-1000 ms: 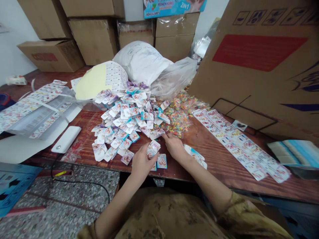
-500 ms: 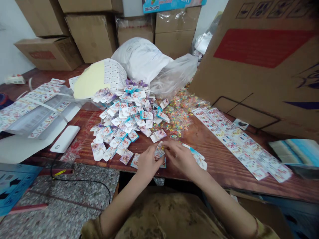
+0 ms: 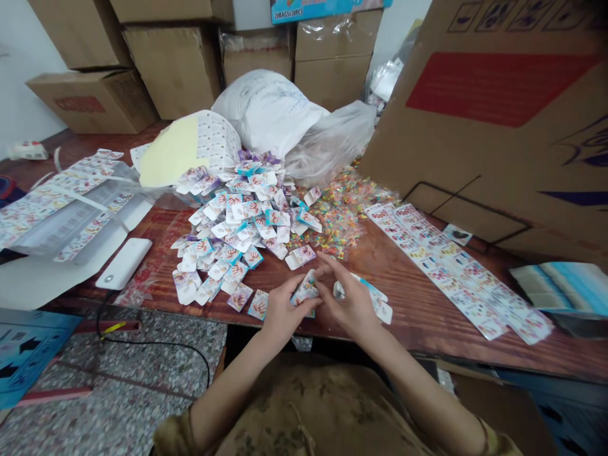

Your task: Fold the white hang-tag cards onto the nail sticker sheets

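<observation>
My left hand (image 3: 280,313) and my right hand (image 3: 349,304) meet at the near edge of the wooden table (image 3: 408,285). Both pinch one small printed card (image 3: 305,292) between their fingertips. The card is white with a red hand picture. Behind it lies a big pile of the same small cards (image 3: 237,221). A heap of tiny colourful candy packets (image 3: 339,212) sits to the right of the pile. A few finished cards (image 3: 377,301) lie by my right hand.
Long strips of printed stickers (image 3: 451,266) lie on the right. A large cardboard panel (image 3: 503,114) leans at the right. White and clear plastic bags (image 3: 294,120) and stacked cartons (image 3: 175,63) stand behind. A white power bank (image 3: 124,263) and an open white box (image 3: 61,234) lie left.
My right hand drew back from the candy heap to the left hand. Both hands now grip the card together, tilted up off the table.
</observation>
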`<state>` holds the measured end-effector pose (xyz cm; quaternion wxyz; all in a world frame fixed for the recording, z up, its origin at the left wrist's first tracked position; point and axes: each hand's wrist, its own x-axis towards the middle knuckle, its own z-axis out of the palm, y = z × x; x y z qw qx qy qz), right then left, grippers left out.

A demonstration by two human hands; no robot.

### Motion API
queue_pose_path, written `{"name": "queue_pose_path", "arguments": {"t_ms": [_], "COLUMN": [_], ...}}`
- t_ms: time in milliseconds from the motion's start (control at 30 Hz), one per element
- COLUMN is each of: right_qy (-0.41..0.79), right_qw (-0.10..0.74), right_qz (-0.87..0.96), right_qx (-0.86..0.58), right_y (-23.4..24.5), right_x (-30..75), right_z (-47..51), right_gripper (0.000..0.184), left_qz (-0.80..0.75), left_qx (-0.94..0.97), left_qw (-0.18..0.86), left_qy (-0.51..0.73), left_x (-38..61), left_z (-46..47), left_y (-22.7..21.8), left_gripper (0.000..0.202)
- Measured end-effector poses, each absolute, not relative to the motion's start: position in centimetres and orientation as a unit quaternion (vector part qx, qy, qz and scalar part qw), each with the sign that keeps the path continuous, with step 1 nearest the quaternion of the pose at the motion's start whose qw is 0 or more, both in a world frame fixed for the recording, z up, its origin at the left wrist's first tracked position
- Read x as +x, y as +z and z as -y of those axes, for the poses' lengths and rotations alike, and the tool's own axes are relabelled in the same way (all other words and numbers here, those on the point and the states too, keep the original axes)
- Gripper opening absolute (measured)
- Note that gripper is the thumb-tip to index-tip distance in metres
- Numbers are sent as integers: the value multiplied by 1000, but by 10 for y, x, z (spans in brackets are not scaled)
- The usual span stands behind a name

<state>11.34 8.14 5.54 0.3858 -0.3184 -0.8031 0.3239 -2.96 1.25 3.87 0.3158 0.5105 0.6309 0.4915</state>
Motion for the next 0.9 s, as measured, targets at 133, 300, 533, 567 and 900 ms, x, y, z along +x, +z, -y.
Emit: {"name": "queue_pose_path", "arguments": {"t_ms": [133,300,533,567,900], "right_qy": [358,401,585,632,546], "right_qw": [371,351,450,427,437], "right_qz": [804,812,598,562,627], "right_qx": [-297,-240,-313,-320,-342], "right_y": [58,62,52,50,44], "right_x": [117,123,117,115,113], "right_z": [-79,-80,-78,-78,-63], "right_gripper": [50,45,63,63,21], "left_qz": [-592,-560,-602,-599,-620], "left_qx": [480,436,437,445,431], "left_qw": [359,361,293,291,299], "left_qy": [538,605,600,599,584], "left_x": [-26,-19,-18,-18,-6], "left_z": [-10,-6,-5,-5,-3], "left_y": [35,33,40,40,32], "left_gripper": [43,28,22,22,21]}}
